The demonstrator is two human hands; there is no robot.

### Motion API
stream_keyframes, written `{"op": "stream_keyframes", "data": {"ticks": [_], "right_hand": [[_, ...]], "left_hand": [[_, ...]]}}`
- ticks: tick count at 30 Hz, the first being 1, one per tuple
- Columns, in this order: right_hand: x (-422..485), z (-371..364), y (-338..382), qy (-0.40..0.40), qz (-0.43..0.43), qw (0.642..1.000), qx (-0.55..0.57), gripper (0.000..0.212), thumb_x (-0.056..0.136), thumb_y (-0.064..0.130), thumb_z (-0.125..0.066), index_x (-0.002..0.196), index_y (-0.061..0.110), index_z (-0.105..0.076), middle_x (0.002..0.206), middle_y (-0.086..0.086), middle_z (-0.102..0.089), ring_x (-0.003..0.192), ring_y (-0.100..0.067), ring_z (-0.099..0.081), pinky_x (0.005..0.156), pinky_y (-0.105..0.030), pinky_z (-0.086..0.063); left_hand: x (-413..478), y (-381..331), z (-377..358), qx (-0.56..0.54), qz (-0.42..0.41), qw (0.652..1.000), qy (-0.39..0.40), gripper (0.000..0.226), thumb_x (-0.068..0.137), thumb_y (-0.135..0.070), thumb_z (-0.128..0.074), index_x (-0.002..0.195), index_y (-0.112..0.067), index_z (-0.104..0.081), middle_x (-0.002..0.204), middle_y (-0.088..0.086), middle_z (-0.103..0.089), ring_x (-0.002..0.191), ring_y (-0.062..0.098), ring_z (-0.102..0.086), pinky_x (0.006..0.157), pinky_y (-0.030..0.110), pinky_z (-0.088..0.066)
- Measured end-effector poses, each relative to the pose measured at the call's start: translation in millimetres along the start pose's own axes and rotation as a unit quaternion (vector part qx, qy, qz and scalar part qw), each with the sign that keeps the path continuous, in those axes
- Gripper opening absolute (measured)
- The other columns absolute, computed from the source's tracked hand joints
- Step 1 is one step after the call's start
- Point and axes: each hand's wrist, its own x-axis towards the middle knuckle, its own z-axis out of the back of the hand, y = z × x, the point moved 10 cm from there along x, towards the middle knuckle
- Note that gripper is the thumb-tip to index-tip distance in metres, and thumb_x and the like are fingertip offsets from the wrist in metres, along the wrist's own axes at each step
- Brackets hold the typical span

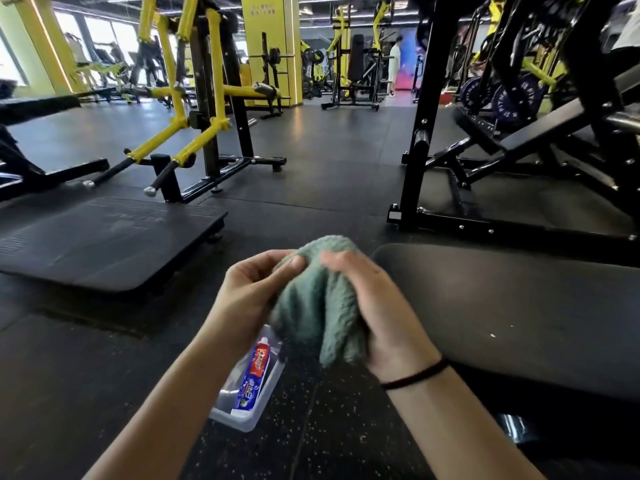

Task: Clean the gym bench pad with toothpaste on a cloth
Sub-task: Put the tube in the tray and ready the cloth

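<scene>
Rubber floor (346, 431) held a clear plastic tray (250, 423) with the red-and-blue toothpaste tube (255, 375); left hand (247, 292) and right hand (375, 306) gripped a bunched green terry cloth (317, 306) beside the black bench pad (502, 306). Folds might bury paste.

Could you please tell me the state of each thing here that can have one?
Cloth, bunched, held in both hands.
Left hand, grips cloth.
Right hand, grips cloth.
Toothpaste tube, lying in tray, untouched.
Tray, on the floor.
Bench pad, not touched by cloth.
</scene>
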Motion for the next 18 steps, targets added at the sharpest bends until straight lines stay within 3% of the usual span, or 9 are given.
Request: {"op": "stream_keyframes", "data": {"ticks": [2, 4, 6, 8, 10, 12, 16, 18], "right_hand": [[-6, 20, 14, -0.055, 0.011, 0.998, 0.029, 0.065, 0.073, 0.025, -0.067, 0.119, -0.015, -0.046, 0.104, -0.027, -0.054, 0.092, -0.034, -0.054, 0.085, -0.046, -0.049], [-17, 40, 32, -0.102, 0.03, 0.993, 0.056, 0.055, 0.079, 0.026, -0.063, 0.121, -0.009, -0.052, 0.102, -0.022, -0.063, 0.088, -0.029, -0.063, 0.077, -0.038, -0.056], [-25, 60, 49, -0.125, 0.052, 0.989, 0.06, 0.029, 0.089, 0.027, -0.053, 0.092, 0.007, -0.073, 0.084, -0.008, -0.073, 0.074, -0.017, -0.071, 0.06, -0.026, -0.057], [-35, 83, 62, -0.179, 0.076, 0.979, 0.062, 0.038, 0.093, 0.028, -0.049, 0.07, 0.016, -0.075, 0.072, 0.002, -0.074, 0.064, -0.009, -0.071, 0.051, -0.021, -0.055], [-40, 98, 70, -0.193, 0.096, 0.974, 0.071, 0.025, 0.094, 0.029, -0.05, 0.086, 0.019, -0.071, 0.084, 0.003, -0.076, 0.075, -0.008, -0.072, 0.058, -0.023, -0.057], [-40, 110, 71, -0.201, 0.105, 0.97, 0.083, 0.02, 0.094, 0.029, -0.05, 0.101, 0.02, -0.066, 0.1, 0.001, -0.074, 0.091, -0.011, -0.071, 0.074, -0.028, -0.057], [-48, 138, 68, -0.254, 0.119, 0.954, 0.109, 0.031, 0.097, 0.033, -0.049, 0.122, 0.02, -0.06, 0.119, -0.003, -0.068, 0.111, -0.018, -0.064, 0.097, -0.04, -0.049], [-45, 140, 67, -0.257, 0.123, 0.952, 0.11, 0.038, 0.097, 0.032, -0.049, 0.131, 0.018, -0.055, 0.122, -0.005, -0.066, 0.112, -0.02, -0.063, 0.097, -0.041, -0.049]], "left_hand": [[3, 9, -11, 0.002, -0.02, 1.0, -0.009, 0.025, 0.068, -0.022, -0.079, 0.089, -0.009, -0.074, 0.08, 0.008, -0.073, 0.066, 0.013, -0.066, 0.061, 0.022, -0.055], [1, 22, -21, 0.02, -0.028, 0.999, -0.015, 0.019, 0.077, -0.014, -0.068, 0.095, -0.008, -0.072, 0.084, 0.005, -0.074, 0.07, 0.01, -0.066, 0.064, 0.02, -0.054], [-5, 40, -29, 0.06, -0.029, 0.998, -0.01, 0.019, 0.089, -0.009, -0.057, 0.104, -0.011, -0.068, 0.088, -0.004, -0.075, 0.08, 0.006, -0.067, 0.069, 0.016, -0.052], [-12, 63, -29, 0.112, -0.024, 0.993, -0.009, 0.023, 0.096, -0.017, -0.053, 0.115, -0.015, -0.064, 0.105, -0.013, -0.072, 0.103, 0.002, -0.063, 0.085, 0.016, -0.05], [-21, 84, -31, 0.144, -0.01, 0.99, 0.005, 0.041, 0.091, -0.04, -0.049, 0.126, -0.02, -0.059, 0.124, -0.019, -0.063, 0.12, -0.002, -0.053, 0.103, 0.024, -0.042], [-27, 100, -36, 0.155, 0.014, 0.987, 0.032, 0.053, 0.089, -0.051, -0.042, 0.134, -0.025, -0.052, 0.133, -0.022, -0.054, 0.127, -0.006, -0.043, 0.111, 0.031, -0.035], [-30, 112, -44, 0.14, 0.032, 0.988, 0.056, 0.048, 0.094, -0.045, -0.032, 0.139, -0.033, -0.042, 0.141, -0.028, -0.043, 0.132, -0.011, -0.033, 0.115, 0.026, -0.028], [-27, 111, -46, 0.135, 0.022, 0.989, 0.053, 0.047, 0.095, -0.043, -0.031, 0.14, -0.033, -0.042, 0.143, -0.027, -0.04, 0.133, -0.011, -0.03, 0.113, 0.019, -0.026]]}}
